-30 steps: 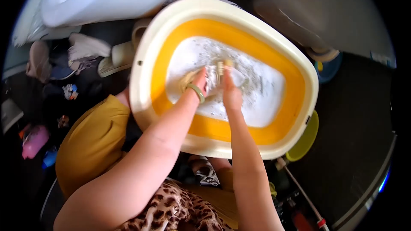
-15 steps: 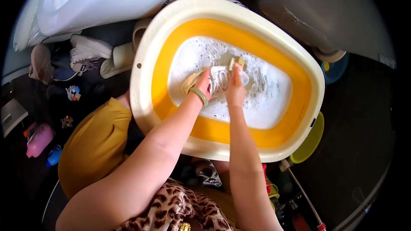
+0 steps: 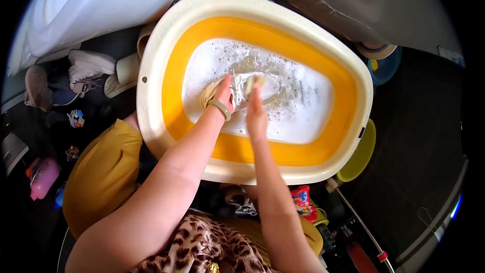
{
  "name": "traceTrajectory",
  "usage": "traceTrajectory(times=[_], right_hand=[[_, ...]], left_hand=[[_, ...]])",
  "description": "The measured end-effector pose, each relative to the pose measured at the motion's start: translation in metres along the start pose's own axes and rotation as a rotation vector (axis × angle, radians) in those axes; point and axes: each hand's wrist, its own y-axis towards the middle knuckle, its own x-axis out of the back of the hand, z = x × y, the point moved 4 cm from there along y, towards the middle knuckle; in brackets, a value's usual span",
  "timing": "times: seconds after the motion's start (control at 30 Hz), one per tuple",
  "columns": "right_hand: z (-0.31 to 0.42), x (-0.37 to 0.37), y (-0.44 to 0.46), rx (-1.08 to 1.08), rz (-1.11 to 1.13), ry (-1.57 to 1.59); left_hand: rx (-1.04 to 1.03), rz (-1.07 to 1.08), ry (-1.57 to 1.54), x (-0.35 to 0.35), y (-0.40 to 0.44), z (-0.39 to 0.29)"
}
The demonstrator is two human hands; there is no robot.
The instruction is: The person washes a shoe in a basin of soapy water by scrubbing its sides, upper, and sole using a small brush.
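A white and beige lace-up shoe [image 3: 238, 88] lies in foamy water inside a yellow and cream basin [image 3: 147, 55]. My left hand [image 3: 224, 94], with a green bangle at the wrist, grips the shoe near its opening. In my right hand [image 3: 257, 114] is a small scrubbing brush [image 3: 256, 81], blurred by motion and resting over the shoe's lace area. The fingers of the right hand are closed around the brush. Suds hide the shoe's lower side.
Several shoes [image 3: 91, 68] stand on the dark floor at left, near a pink bottle [image 3: 44, 178]. A white tub-like fixture [image 3: 101, 0] is at upper left. Right of the basin are a green bowl [image 3: 359, 154], a blue basin [image 3: 388, 68] and a pole [image 3: 361, 227].
The brush has moved from beyond the shoe's far side onto its laces, with my right hand. My left hand keeps its hold on the shoe. The whole view has shifted slightly.
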Motion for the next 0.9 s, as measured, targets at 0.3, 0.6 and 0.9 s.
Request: traceTrajectory(times=[0.3, 0.6, 0.9], right_hand=[[-0.029, 0.03, 0.024, 0.086, 0.089, -0.372], [0.003, 0.033, -0.007, -0.02, 0.364, -0.522], [-0.074, 0.086, 0.015, -0.354, -0.223, 0.552]], left_hand=[[0.021, 0.013, -0.018, -0.012, -0.009, -0.002], [-0.017, 0.022, 0.002, 0.006, 0.011, 0.007], [-0.486, 0.234, 0.87, -0.003, -0.031, -0.031]])
